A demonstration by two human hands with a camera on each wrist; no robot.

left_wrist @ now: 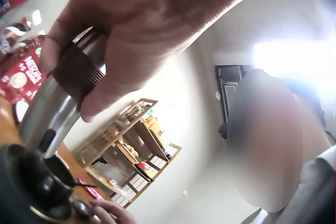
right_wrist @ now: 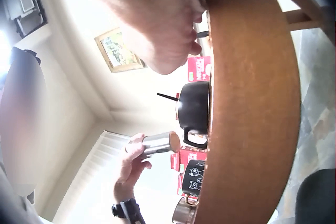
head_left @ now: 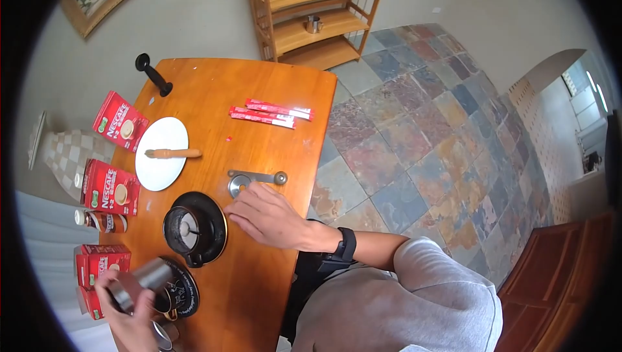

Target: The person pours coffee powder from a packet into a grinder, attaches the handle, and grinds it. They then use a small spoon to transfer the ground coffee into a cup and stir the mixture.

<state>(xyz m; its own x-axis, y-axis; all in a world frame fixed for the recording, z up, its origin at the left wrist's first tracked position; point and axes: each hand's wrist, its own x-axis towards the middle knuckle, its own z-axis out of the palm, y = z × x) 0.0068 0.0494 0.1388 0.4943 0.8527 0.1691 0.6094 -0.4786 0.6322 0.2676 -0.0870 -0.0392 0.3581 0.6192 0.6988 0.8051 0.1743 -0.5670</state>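
Observation:
My left hand (head_left: 133, 313) grips a steel cylinder, a coffee grinder body (head_left: 153, 275) with a brown band, tilted over the table's left end. Under it in the head view are a black cat-patterned mug (right_wrist: 195, 175) and a black saucer (head_left: 189, 290) with white lettering. My right hand (head_left: 269, 219) is beside the grinder's metal crank handle (head_left: 260, 176), its fingers bent loosely with the fingertips at the crank's ring end. Between the hands stands a black mug (head_left: 173, 232) on a black saucer (head_left: 218, 212), with a thin dark stick rising from it.
Red Nescafé boxes (head_left: 113, 187) and a small jar (head_left: 115, 223) line the table's far left side. A white plate (head_left: 162, 174) bears a wooden-handled brush (head_left: 173, 153). Two red sachets (head_left: 262, 117) and a black upright tool (head_left: 154, 74) lie farther off. A wooden shelf (head_left: 317, 24) stands behind.

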